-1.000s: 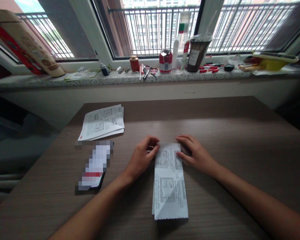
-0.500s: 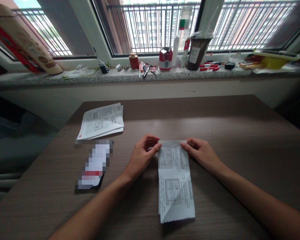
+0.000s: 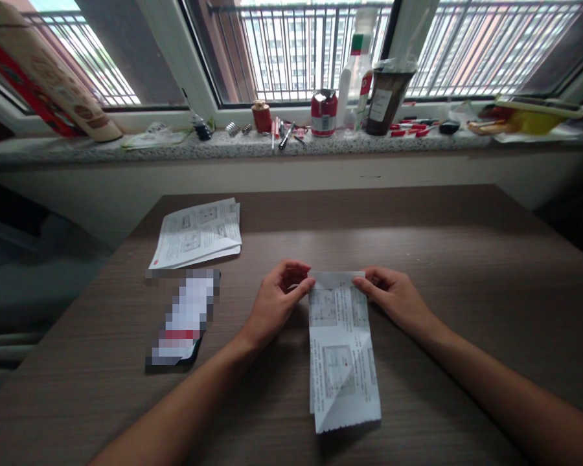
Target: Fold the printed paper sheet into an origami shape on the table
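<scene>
A folded sheet of printed paper (image 3: pixel 342 353) hangs lengthwise between my hands, its ragged lower end toward me and slightly raised over the table. My left hand (image 3: pixel 285 294) pinches its far left corner between thumb and fingers. At the far right corner, my right hand (image 3: pixel 387 294) grips the same sheet, thumb on top. Diagrams and small text cover the paper, and a diagonal crease runs across its lower part. The fingertips under the paper are partly hidden.
Left on the brown table (image 3: pixel 466 310) lie more folded printed sheets (image 3: pixel 199 233) and a blurred-out phone (image 3: pixel 184 320). Along the stone windowsill (image 3: pixel 252 150) stand a red can (image 3: pixel 324 113), a dark drink cup (image 3: pixel 388 100), a clear bottle (image 3: pixel 357 84) and small tools.
Almost nothing differs. Both hands keep their hold on the paper, and the whole view has shifted very slightly.
</scene>
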Available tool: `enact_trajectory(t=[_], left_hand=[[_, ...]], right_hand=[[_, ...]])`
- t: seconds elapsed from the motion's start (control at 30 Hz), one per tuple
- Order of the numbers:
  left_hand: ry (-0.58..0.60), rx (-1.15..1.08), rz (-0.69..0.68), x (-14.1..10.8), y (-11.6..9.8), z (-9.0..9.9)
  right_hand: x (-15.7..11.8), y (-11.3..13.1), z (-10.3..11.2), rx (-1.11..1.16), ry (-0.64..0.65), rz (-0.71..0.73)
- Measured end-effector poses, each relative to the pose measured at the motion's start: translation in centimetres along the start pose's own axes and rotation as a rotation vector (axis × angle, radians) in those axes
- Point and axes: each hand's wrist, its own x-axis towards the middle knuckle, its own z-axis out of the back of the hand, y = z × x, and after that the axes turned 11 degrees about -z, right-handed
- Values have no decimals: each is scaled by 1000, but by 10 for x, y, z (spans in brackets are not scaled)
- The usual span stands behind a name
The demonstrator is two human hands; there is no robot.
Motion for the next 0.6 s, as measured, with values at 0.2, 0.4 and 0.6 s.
enact_trajectory(t=[0.2, 0.4, 0.6], left_hand=[[-16, -39, -5, -1, -3, -1], [-28, -48, -5, -1, -5, -2], [-30, -56, -11, -1, -5, -1]], right_hand=[[-1, 2, 1, 21, 3, -1], [0, 1, 1, 7, -9, -8], [0, 0, 1, 3, -9, 10]])
